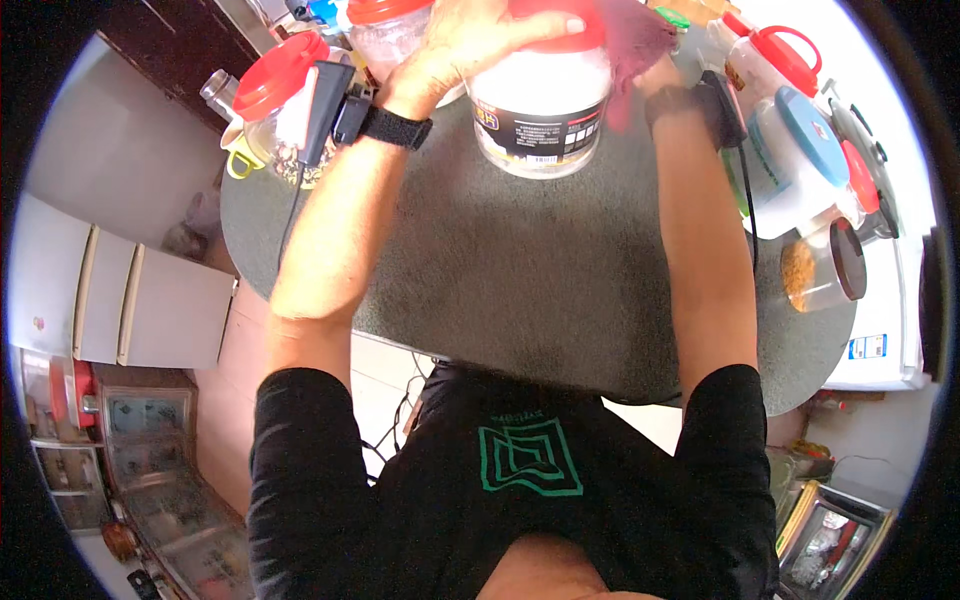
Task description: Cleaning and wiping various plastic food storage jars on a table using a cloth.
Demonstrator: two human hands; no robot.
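Note:
A white plastic tub (540, 86) with a dark printed label stands at the far side of the round grey table (525, 255). My left hand (472, 37) grips it at the top, the thumb stretched across its red lid (559, 34); the upper picture edge cuts off some of the fingers. To the right of the tub, a dark red cloth (641, 37) is bunched in my right hand (660, 75). Motion blurs that hand and the cloth, and the cloth hides most of the fingers. The cloth's edge lies against or very near the tub's side.
Left stand a red-lided jar (281, 75) of mixed dry food, a yellow-handled cup (241, 154) and another red-lidded jar (386, 37). Right are a blue-lidded container (810, 139), a red-handled jar (780, 60) and a tipped clear jar (817, 270). Cables hang from both wrist straps.

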